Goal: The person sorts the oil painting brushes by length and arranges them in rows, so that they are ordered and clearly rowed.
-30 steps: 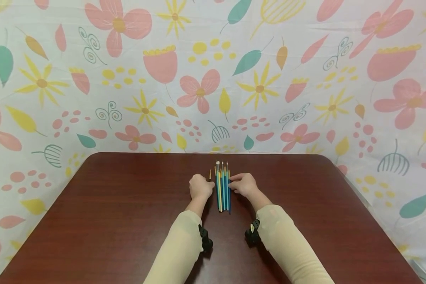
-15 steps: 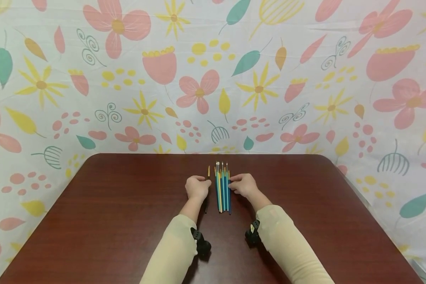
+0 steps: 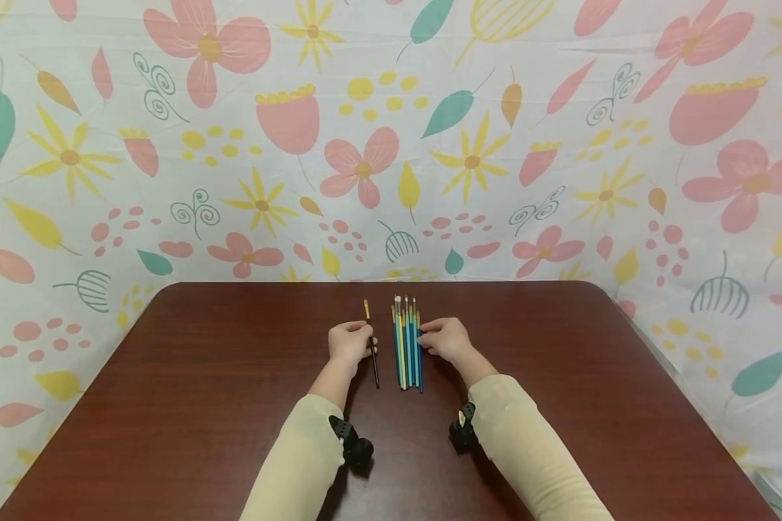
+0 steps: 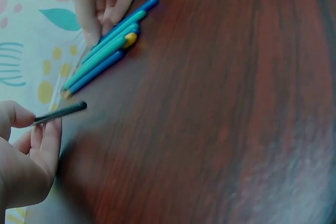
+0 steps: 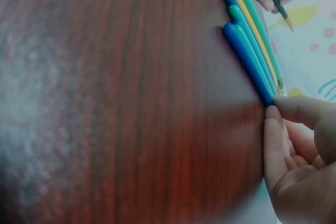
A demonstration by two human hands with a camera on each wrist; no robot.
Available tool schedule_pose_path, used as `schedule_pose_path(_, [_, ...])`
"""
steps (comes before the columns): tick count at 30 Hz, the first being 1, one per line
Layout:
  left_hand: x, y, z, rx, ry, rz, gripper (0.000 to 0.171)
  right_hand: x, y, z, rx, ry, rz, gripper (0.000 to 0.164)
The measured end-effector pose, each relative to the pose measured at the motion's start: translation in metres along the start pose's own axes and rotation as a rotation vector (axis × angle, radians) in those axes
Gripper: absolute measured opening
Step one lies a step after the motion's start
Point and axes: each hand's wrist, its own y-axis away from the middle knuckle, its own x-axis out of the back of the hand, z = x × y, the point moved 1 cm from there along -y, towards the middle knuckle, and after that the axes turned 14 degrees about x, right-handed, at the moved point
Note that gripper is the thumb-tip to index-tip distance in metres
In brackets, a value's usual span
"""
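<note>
My left hand (image 3: 350, 343) pinches a paintbrush (image 3: 373, 359) with a black handle and golden bristles, between thumb and fingers. In the left wrist view the black handle (image 4: 65, 110) juts out from those fingers. To its right lie several paintbrushes (image 3: 407, 354) side by side, bristles pointing away, with blue, turquoise and yellow handles. My right hand (image 3: 448, 338) is at the right edge of this row. Its thumb and forefinger pinch the outermost dark blue paintbrush (image 5: 247, 61) near its bristle end, which the fingers hide.
The brushes lie on a dark reddish-brown wooden table (image 3: 189, 376). Behind it hangs a white cloth (image 3: 391, 145) printed with flowers and leaves. Small black cameras (image 3: 355, 445) are strapped at both sleeves.
My left hand has moved left with the black paintbrush, away from the row, widening the gap. The right hand and the other brushes stay about where they were.
</note>
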Motion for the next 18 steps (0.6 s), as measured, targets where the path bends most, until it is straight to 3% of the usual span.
schedule_pose_path(9, [0.015,-0.01,0.002,0.096,0.067,-0.105,0.039,0.001,0.0,0.0,-0.002,0.002,-0.003,0.033])
schedule_pose_path(14, [0.023,-0.015,0.004,0.102,0.13,-0.144,0.038,0.002,0.0,0.0,-0.003,-0.004,-0.006,0.033])
schedule_pose_path(18, [0.03,-0.017,0.008,0.09,0.138,-0.127,0.039,0.002,0.0,0.0,-0.003,-0.015,-0.006,0.033])
